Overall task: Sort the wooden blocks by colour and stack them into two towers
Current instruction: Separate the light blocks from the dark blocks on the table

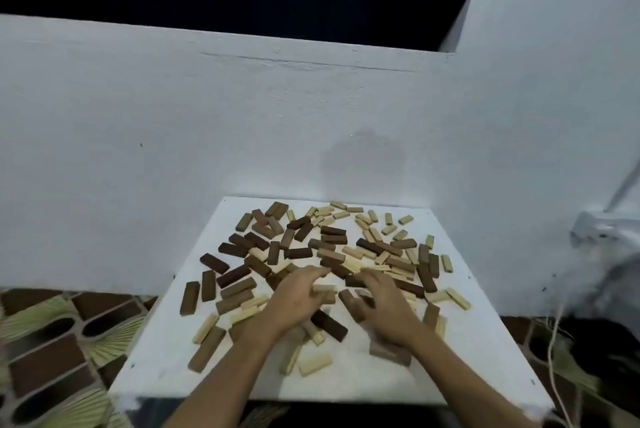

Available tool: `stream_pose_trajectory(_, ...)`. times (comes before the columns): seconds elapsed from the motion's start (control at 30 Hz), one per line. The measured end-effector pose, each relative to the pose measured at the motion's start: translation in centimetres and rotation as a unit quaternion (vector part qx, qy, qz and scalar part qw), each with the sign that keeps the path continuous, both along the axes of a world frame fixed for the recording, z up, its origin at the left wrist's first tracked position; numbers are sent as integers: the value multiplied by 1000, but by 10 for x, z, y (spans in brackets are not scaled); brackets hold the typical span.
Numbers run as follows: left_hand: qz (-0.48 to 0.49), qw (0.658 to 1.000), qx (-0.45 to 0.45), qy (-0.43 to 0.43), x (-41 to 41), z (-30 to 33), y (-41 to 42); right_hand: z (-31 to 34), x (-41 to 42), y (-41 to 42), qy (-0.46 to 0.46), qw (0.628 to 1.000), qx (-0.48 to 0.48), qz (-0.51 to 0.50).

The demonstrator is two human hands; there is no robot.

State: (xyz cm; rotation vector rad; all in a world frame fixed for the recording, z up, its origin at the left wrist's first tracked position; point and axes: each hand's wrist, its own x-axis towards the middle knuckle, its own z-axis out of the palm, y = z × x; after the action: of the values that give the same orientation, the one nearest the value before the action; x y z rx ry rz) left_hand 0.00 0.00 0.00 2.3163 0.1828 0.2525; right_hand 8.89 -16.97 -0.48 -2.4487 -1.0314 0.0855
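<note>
Left hand (pixel 294 299), palm down over the middle of the pile, fingers spread and slightly bent, their tips resting on blocks; a pale block (pixel 324 288) lies just under the fingertips, but whether it is pinched or only touched cannot be told. Right hand (pixel 384 306), also palm down beside the left, fingers curled over a dark block (pixel 349 299) at the thumb side; motion blur hides whether the block is actually gripped. Both forearms enter from the lower edge and converge toward the centre of the board.

The wooden blocks (pixel 332 254) lie scattered and unsorted across a white board (pixel 485 358), dark brown and pale pieces mixed and overlapping, all lying flat. Dark pieces predominate at the left and far left, e.g. a dark pair (pixel 199 290) lying side by side near the left edge; pale pieces cluster at the far right corner (pixel 381 219). A single pale block (pixel 315 364) lies near the front edge, between the forearms. No tower stands on the board.

The board abuts a white-painted wall (pixel 207 133) that turns a corner at the right. Patterned floor tiles (pixel 52 341) in brown and yellow-green show at the left and right of the board. A thin cord (pixel 556 358) hangs down at the right.
</note>
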Motion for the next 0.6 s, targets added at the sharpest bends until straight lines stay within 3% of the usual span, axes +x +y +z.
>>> stream_pose_trajectory(0.1,19,994,96,50,-35,-24,-3,-21,-27,-7,17,993,-116,-21)
stream_pose_trajectory(0.23,18,975,170,145,-57,-57,-4,-50,-42,-7,26,990,-122,-67)
stream_pose_trajectory(0.4,12,968,203,145,-56,-78,-3,-60,-46,5,-10,985,-129,-114)
stream_pose_trajectory(0.6,17,973,210,95,-43,-79,-2,-63,-35,19,-78,984,-132,-87)
